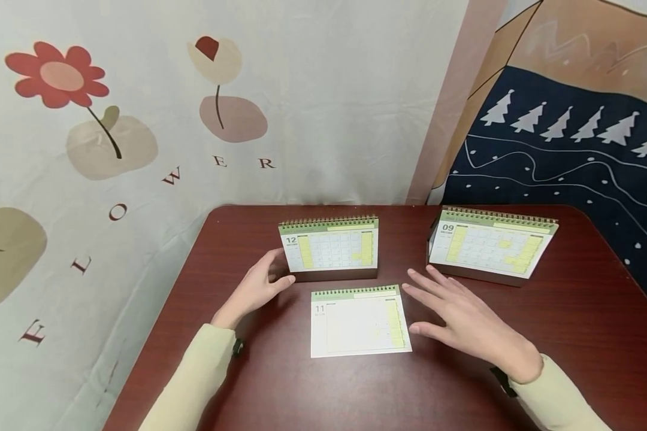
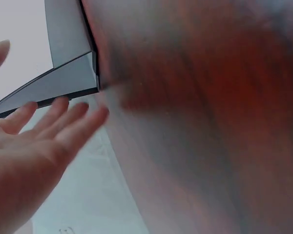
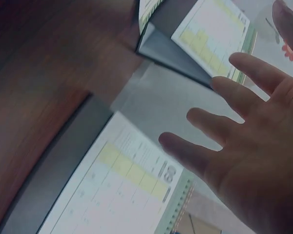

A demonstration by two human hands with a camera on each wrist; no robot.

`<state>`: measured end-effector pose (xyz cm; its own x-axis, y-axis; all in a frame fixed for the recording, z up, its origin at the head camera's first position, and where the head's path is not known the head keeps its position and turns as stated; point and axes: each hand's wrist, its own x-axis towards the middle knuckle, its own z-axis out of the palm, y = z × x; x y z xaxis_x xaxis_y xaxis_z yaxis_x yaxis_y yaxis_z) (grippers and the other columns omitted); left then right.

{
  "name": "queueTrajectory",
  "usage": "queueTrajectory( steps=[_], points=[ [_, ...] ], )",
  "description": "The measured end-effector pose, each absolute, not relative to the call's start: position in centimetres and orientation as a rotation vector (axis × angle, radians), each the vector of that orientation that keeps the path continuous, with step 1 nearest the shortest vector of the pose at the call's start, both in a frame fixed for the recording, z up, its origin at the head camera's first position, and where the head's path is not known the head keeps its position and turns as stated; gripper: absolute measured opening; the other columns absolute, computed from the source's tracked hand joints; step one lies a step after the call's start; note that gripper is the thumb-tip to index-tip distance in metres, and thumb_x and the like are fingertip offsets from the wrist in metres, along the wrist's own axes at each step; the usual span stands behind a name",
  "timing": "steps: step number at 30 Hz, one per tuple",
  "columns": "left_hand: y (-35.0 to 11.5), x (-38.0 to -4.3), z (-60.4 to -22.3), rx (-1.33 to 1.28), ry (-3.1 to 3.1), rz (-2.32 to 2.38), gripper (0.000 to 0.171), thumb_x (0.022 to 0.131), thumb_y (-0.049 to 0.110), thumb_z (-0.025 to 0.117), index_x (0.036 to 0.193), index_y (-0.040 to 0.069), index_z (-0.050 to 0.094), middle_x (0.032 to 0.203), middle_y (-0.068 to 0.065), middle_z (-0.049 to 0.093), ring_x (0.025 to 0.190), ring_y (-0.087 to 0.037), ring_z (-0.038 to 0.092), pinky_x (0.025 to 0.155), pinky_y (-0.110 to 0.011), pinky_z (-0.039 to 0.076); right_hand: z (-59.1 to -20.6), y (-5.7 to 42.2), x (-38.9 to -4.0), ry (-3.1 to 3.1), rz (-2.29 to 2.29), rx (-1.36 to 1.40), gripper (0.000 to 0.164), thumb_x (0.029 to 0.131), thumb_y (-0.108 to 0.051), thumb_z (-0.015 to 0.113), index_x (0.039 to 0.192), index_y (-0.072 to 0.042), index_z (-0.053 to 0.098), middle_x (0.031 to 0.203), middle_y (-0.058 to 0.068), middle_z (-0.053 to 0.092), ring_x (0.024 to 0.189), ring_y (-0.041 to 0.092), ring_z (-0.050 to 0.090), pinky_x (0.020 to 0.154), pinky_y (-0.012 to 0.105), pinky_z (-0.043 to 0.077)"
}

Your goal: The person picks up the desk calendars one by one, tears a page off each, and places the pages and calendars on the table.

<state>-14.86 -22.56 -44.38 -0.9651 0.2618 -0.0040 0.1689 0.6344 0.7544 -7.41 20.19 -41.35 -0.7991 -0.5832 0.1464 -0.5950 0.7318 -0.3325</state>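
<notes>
Left hand [image 1: 254, 287] resting at left end of 12 calendar [image 1: 333, 251], fingers loosely extended, contact impossible to tell; right hand [image 1: 466, 314] hovering, well apart from left, fingers spread, between 11 sheet [image 1: 356, 328] and 09 calendar [image 1: 489, 246]; 11 sheet lying near 12 calendar; both calendars standing on table [image 1: 323, 398].

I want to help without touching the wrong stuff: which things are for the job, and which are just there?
Probably for the job:
- desk calendar 12, by the left hand
- calendar sheet 11, flat near the right hand
- desk calendar 09

Probably just there:
- flower-print hanging
- tree-print hanging
- table, underneath
</notes>
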Motion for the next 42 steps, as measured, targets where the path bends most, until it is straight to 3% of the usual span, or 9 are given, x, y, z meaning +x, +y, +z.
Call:
queueTrajectory(
  steps=[6, 14, 21, 25, 33, 39, 42],
  points=[
    [-22.7, -13.1, -44.0, 0.372, 2.920, 1.163, 0.088, 0.096, 0.047, 0.071, 0.162, 0.009, 0.030, 0.168, -0.012, 0.028, 0.152, -0.033, 0.030, 0.118, -0.060, 0.032, -41.0, 21.7, -7.5, -2.872, 0.569, 0.847, 0.076, 0.091, -0.052, 0.075, 0.155, -0.019, 0.050, 0.164, 0.008, 0.039, 0.152, 0.043, 0.028, 0.116, 0.066, 0.029],
    [-21.8, -11.6, -43.1, 0.509, 3.229, 1.001, 0.090, 0.094, 0.051, 0.069, 0.164, 0.013, 0.027, 0.174, -0.009, 0.011, 0.159, -0.036, 0.006, 0.118, -0.074, 0.011, -40.2, 23.3, -7.5, -2.834, 0.525, 0.684, 0.078, 0.092, -0.051, 0.075, 0.156, -0.016, 0.047, 0.164, 0.014, 0.038, 0.154, 0.044, 0.020, 0.116, 0.073, 0.021],
    [-20.3, -10.9, -42.3, 0.694, 3.396, 0.831, 0.094, 0.097, 0.076, 0.044, 0.164, 0.013, 0.028, 0.173, -0.012, 0.009, 0.158, -0.040, 0.005, 0.114, -0.080, 0.009, -39.7, 24.9, -7.6, -2.823, 0.469, 0.575, 0.084, 0.092, -0.050, 0.074, 0.160, -0.016, 0.040, 0.169, 0.012, 0.029, 0.155, 0.044, 0.016, 0.115, 0.076, 0.016],
    [-18.8, -10.7, -41.7, 0.823, 3.429, 0.805, 0.095, 0.097, 0.079, 0.035, 0.163, 0.010, 0.032, 0.172, -0.017, 0.013, 0.157, -0.042, 0.008, 0.112, -0.082, 0.011, -39.6, 25.9, -7.7, -2.810, 0.457, 0.534, 0.084, 0.092, -0.048, 0.075, 0.160, -0.015, 0.040, 0.169, 0.014, 0.027, 0.154, 0.047, 0.015, 0.116, 0.076, 0.012],
    [-13.9, -9.8, -39.4, 1.198, 3.298, 0.935, 0.087, 0.102, 0.071, 0.033, 0.161, 0.007, 0.031, 0.170, -0.022, 0.017, 0.154, -0.048, 0.016, 0.114, -0.078, 0.015, -39.3, 28.0, -8.1, -2.775, 0.504, 0.390, 0.083, 0.095, -0.046, 0.072, 0.161, -0.010, 0.037, 0.169, 0.020, 0.024, 0.156, 0.047, 0.007, 0.122, 0.067, 0.001],
    [-9.9, -9.4, -38.4, 1.417, 3.166, 0.998, 0.080, 0.104, 0.066, 0.037, 0.160, 0.010, 0.032, 0.172, -0.015, 0.017, 0.154, -0.045, 0.020, 0.114, -0.078, 0.017, -39.4, 29.4, -8.6, -2.728, 0.559, 0.277, 0.079, 0.099, -0.040, 0.069, 0.161, -0.007, 0.034, 0.171, 0.017, 0.015, 0.156, 0.046, 0.005, 0.122, 0.068, 0.002],
    [-8.1, -9.3, -38.3, 1.475, 3.111, 0.988, 0.079, 0.103, 0.061, 0.047, 0.161, 0.011, 0.031, 0.172, -0.013, 0.015, 0.155, -0.043, 0.018, 0.115, -0.077, 0.018, -39.5, 30.0, -8.9, -2.696, 0.573, 0.235, 0.076, 0.100, -0.040, 0.066, 0.161, -0.007, 0.035, 0.171, 0.017, 0.015, 0.156, 0.045, 0.005, 0.121, 0.069, 0.004]
  ],
)
